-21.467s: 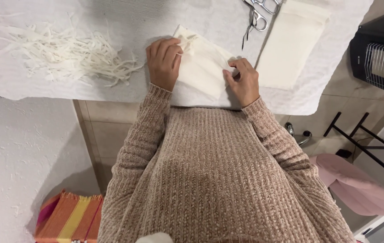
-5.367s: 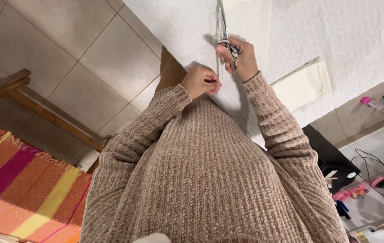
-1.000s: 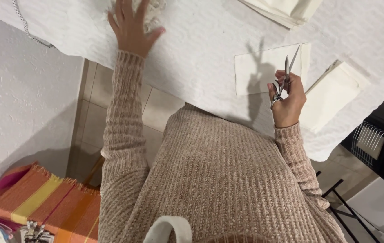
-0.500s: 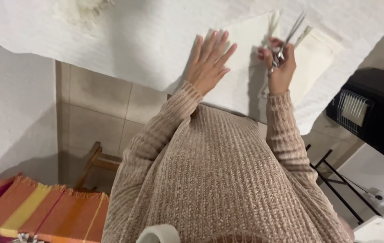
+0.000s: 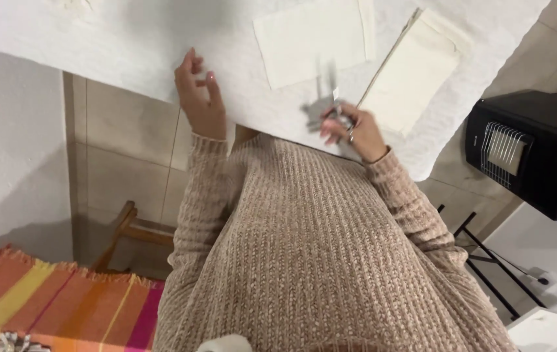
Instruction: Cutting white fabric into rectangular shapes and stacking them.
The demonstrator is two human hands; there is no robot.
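Right hand (image 5: 350,130): clenched around the looped handles of a pair of metal scissors (image 5: 327,107); the blades are blurred and point away from the body, over the worktop (image 5: 128,45).
Left hand (image 5: 200,98): released, fingers loosely curled, holding nothing, at the near worktop edge, well to the left of the grip.
Scissors, handling: judged stiff, hard and fairly light, sharp toward the tips; best held by the finger loops, as the grip has them.
Cream sheet (image 5: 311,39): flat on the worktop just beyond the scissor tips, apart from both hands; looks thin, soft and limp, likely to slide on the white cover, so best pinned flat or pinched at an edge.
Cream stack (image 5: 415,65): folded layers just to the right of the blades, lying at a slant near the worktop corner.
Packages, labels: none on the worktop. The black heater (image 5: 533,150), far right of the grip, bears a small round blue mark.
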